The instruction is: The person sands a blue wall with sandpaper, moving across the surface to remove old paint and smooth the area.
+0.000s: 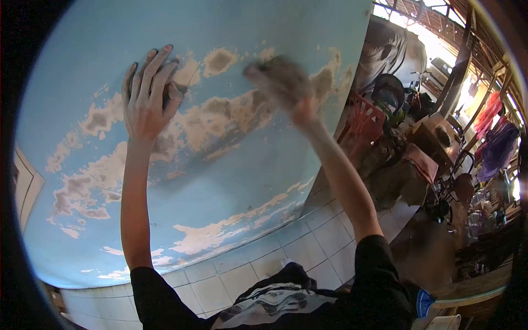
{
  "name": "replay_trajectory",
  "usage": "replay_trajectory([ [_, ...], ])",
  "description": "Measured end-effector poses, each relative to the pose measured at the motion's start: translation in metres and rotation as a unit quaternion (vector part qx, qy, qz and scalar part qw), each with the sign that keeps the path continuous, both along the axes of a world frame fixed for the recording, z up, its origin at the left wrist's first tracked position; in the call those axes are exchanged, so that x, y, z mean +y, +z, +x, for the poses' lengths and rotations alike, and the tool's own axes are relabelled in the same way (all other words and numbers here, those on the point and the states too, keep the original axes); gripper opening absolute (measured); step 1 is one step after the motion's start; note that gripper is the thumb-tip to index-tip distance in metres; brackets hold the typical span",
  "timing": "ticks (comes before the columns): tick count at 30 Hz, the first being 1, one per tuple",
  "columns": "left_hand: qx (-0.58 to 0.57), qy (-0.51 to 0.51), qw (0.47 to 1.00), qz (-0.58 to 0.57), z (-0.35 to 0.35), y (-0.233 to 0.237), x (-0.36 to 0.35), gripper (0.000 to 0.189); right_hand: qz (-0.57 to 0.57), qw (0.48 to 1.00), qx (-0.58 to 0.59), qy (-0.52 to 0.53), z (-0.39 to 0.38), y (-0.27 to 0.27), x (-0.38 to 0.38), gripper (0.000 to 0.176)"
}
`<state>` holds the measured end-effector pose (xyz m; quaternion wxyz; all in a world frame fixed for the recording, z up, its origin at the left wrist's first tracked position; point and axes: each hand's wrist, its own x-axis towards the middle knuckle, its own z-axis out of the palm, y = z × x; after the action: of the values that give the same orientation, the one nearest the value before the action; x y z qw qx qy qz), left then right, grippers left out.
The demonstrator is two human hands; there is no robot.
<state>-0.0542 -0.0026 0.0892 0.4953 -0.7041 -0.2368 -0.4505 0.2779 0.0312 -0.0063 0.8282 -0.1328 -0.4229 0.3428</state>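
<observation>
A light blue wall [264,165] stands in front of me, with patches of peeled paint [220,124] that show pale and grey underneath. My left hand [148,96] rests on the wall at the upper left, its fingers stretched upward and dusty. Dark shadow lies between its thumb and forefinger. Farther right, my right hand [286,82] is over the upper band of patches, smeared by motion. Whether it holds anything is hidden by the blur.
White floor tiles [258,269] run along the wall's base. Beyond its right edge are a red plastic chair [363,118], a cardboard box [434,137] and piled clutter. Purple cloth [498,151] hangs at the far right. A blue-ended object [423,303] lies at lower right.
</observation>
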Motion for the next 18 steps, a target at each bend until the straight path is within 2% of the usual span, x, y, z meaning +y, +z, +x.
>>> replay_trajectory([
  [1,0.004,0.003,1.000,-0.005,-0.002,-0.001,-0.002,0.031,0.086,0.986,0.088,0.117,-0.006,-0.005,-0.002,0.030],
  [2,0.004,0.006,1.000,-0.002,-0.003,0.000,-0.001,0.031,0.089,0.985,0.088,0.120,0.004,0.002,-0.006,0.030],
  [3,0.002,0.007,1.000,-0.001,-0.002,0.000,0.001,0.031,-0.089,0.985,-0.112,-0.098,0.020,0.023,-0.026,0.037],
  [4,0.001,0.007,1.000,-0.005,-0.002,-0.001,0.000,0.031,-0.258,0.867,-0.298,-0.306,0.027,0.033,-0.036,0.045],
  [5,0.000,0.010,1.000,-0.005,-0.002,-0.001,-0.002,0.031,-0.029,0.787,-0.207,-0.581,0.032,-0.005,0.029,0.047],
  [6,-0.006,0.011,1.000,-0.002,-0.001,0.000,-0.003,0.030,-0.029,0.787,-0.205,-0.581,0.008,-0.008,0.027,0.047],
  [7,-0.013,0.010,1.000,0.000,0.001,0.000,-0.003,0.030,0.102,0.791,-0.229,-0.557,-0.021,-0.016,0.011,0.038],
  [8,-0.012,0.006,1.000,-0.003,0.002,0.000,-0.003,0.030,0.229,0.781,-0.253,-0.523,-0.037,-0.030,-0.009,0.038],
  [10,-0.009,0.001,1.000,0.005,0.000,0.001,-0.003,0.030,0.100,0.728,-0.460,-0.498,-0.039,-0.066,-0.050,0.043],
  [13,-0.011,0.007,1.000,0.006,-0.001,0.000,0.001,0.029,0.087,0.744,-0.460,-0.476,-0.042,-0.137,-0.075,0.050],
  [15,-0.004,0.002,1.000,0.012,-0.003,-0.001,0.002,0.029,-0.040,0.727,-0.489,-0.480,-0.042,-0.194,-0.082,0.056],
  [16,-0.002,0.000,1.000,0.024,-0.003,0.000,0.003,0.029,-0.044,0.727,-0.489,-0.480,-0.041,-0.204,-0.079,0.056],
  [18,-0.004,0.000,1.000,0.026,-0.002,0.000,0.005,0.029,-0.058,0.773,-0.436,-0.457,-0.040,-0.213,-0.064,0.062],
])
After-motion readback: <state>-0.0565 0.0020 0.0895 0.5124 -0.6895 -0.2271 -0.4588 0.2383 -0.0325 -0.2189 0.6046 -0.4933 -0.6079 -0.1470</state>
